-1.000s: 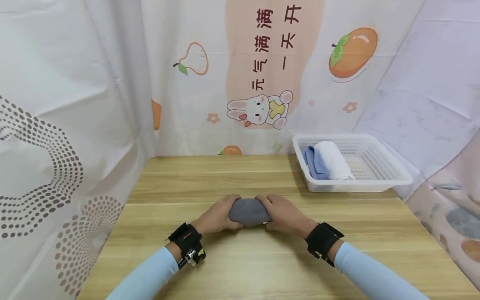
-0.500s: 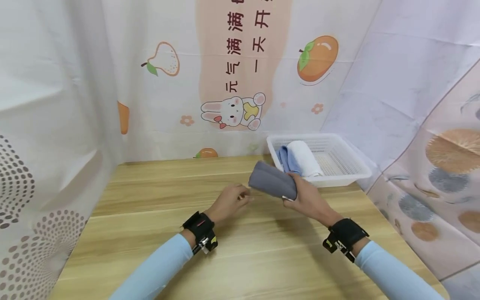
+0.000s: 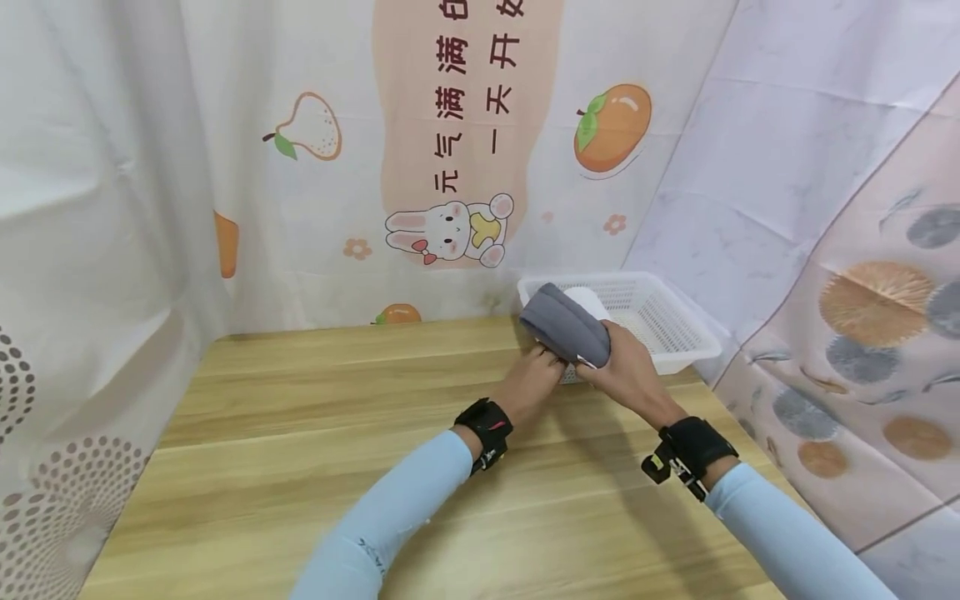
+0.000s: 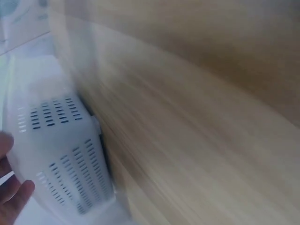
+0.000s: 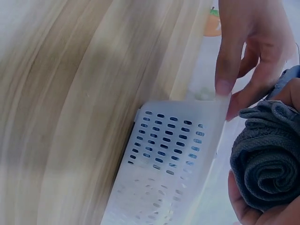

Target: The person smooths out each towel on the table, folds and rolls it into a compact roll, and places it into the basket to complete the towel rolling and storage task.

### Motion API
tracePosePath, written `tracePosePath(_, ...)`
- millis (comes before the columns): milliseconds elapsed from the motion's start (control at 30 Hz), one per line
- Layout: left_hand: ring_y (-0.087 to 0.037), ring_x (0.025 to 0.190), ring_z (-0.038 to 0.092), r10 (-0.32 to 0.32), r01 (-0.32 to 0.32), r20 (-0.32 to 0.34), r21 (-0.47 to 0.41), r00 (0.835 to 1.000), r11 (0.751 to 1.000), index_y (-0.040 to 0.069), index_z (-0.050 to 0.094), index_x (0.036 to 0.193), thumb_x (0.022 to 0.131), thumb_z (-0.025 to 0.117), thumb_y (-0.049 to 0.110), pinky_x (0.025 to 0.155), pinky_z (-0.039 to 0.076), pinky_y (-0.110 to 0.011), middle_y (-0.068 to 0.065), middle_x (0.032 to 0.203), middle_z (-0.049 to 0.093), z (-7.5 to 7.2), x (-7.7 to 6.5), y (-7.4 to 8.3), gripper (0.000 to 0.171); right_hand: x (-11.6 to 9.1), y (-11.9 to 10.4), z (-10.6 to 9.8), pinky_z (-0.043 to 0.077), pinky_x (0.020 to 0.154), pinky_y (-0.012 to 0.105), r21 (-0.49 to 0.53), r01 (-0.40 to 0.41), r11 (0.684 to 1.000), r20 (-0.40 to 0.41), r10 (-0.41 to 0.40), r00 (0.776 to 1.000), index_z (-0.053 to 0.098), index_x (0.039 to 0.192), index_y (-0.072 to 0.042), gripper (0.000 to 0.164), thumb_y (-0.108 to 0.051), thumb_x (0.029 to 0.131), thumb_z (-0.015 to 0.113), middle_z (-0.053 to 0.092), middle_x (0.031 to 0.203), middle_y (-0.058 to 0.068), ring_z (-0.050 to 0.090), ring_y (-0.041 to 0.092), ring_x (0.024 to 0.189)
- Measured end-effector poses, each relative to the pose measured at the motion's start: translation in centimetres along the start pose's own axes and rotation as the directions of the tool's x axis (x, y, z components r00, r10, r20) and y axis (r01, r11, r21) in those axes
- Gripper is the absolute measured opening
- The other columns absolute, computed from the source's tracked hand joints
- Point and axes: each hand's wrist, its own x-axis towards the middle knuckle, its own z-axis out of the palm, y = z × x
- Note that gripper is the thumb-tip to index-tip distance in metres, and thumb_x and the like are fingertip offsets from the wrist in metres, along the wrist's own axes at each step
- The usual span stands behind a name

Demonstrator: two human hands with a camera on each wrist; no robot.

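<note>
My right hand (image 3: 630, 367) grips a rolled grey towel (image 3: 564, 323), held above the near left part of a white plastic basket (image 3: 675, 360). Its spiral end shows in the right wrist view, where the towel (image 5: 269, 164) has fingers around it. At the basket's near left corner, my left hand (image 3: 534, 379) has its thumb and a finger on either side of the rim, as the right wrist view shows the left hand (image 5: 255, 51). Inside the basket a white rolled towel (image 3: 588, 302) is partly covered by the grey one. A bit of blue cloth (image 5: 287, 80) shows beside the grey roll.
The basket stands at the back right of a wooden table (image 3: 360, 450). A printed curtain (image 3: 315, 217) hangs behind the table's back edge, with more patterned cloth (image 3: 847, 350) along the right side.
Both hands held the grey towel earlier. The left hand let go and moved right to the basket's rim, while the right hand carried the towel over the basket. The head view turned right.
</note>
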Motion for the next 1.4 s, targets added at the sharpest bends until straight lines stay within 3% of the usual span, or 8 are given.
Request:
tracePosePath(133, -0.015, 0.107, 0.062, -0.020, 0.020, -0.048, -0.017, 0.999, 1.000, 0.014, 0.077, 0.109, 0.100, 0.065, 0.008, 0.098, 0.045, -0.028, 0.000, 0.113, 0.071, 0.3, 0.0, -0.3, 0.016, 0.5, -0.2, 0.2, 0.048, 0.081, 0.054, -0.012, 0.007, 1.000, -0.003, -0.007, 1.000, 0.054, 0.133, 0.007, 0.068, -0.024, 0.079, 0.082, 0.063, 0.111, 0.023, 0.060, 0.037, 0.097)
tracePosePath(400, -0.017, 0.105, 0.061, -0.058, 0.037, -0.131, -0.163, 0.990, 0.986, 0.012, 0.078, 0.101, 0.099, 0.065, 0.004, 0.094, 0.046, -0.026, 0.000, 0.109, 0.071, 0.4, 0.4, -0.7, 0.015, 1.2, -0.3, -0.3, 0.049, 0.081, 0.054, 0.003, -0.013, 1.000, 0.023, 0.013, 1.000, 0.051, 0.137, 0.007, 0.069, -0.024, 0.083, 0.080, 0.062, 0.116, 0.024, 0.060, 0.039, 0.099)
tracePosePath(533, -0.015, 0.096, 0.059, -0.067, 0.045, -0.125, -0.172, 0.990, 0.984, 0.013, 0.077, 0.096, 0.099, 0.066, 0.006, 0.086, 0.046, -0.024, 0.002, 0.100, 0.069, 0.3, 0.5, -0.4, 0.014, 1.3, -0.2, -0.4, 0.050, 0.080, 0.053, 0.007, -0.033, 0.999, 0.030, 0.033, 0.999, 0.050, 0.138, 0.006, 0.069, -0.025, 0.084, 0.079, 0.062, 0.116, 0.023, 0.062, 0.038, 0.098)
tracePosePath(767, -0.013, 0.095, 0.059, -0.077, 0.059, -0.091, -0.190, 0.993, 0.980, 0.012, 0.079, 0.101, 0.100, 0.066, 0.008, 0.082, 0.047, -0.020, 0.002, 0.101, 0.069, 0.5, 0.4, 0.0, 0.013, 1.3, 0.4, -0.4, 0.054, 0.069, 0.047, 0.016, -0.082, 0.996, 0.044, 0.081, 0.996, 0.043, 0.145, 0.008, 0.079, -0.028, 0.085, 0.079, 0.066, 0.108, 0.028, 0.068, 0.036, 0.083)
tracePosePath(1067, -0.013, 0.095, 0.059, -0.084, 0.059, -0.089, -0.251, 0.992, 0.966, 0.010, 0.079, 0.104, 0.100, 0.066, 0.005, 0.084, 0.047, -0.020, 0.001, 0.100, 0.070, 0.6, 0.3, 0.1, 0.015, 1.6, 2.3, 0.0, 0.053, 0.074, 0.052, -0.013, -0.167, 0.986, 0.063, 0.167, 0.984, 0.037, 0.150, 0.010, 0.086, -0.034, 0.087, 0.077, 0.061, 0.118, 0.035, 0.065, 0.044, 0.096)
tracePosePath(1400, -0.013, 0.091, 0.056, -0.099, 0.082, -0.057, -0.246, 0.993, 0.966, 0.012, 0.079, 0.101, 0.102, 0.063, 0.005, 0.081, 0.045, -0.020, 0.002, 0.095, 0.068, 0.2, 0.3, -0.1, 0.017, 2.1, 3.6, -0.5, 0.054, 0.072, 0.052, -0.013, -0.182, 0.983, 0.054, 0.183, 0.982, 0.036, 0.148, 0.012, 0.085, -0.035, 0.089, 0.074, 0.063, 0.112, 0.035, 0.066, 0.043, 0.092)
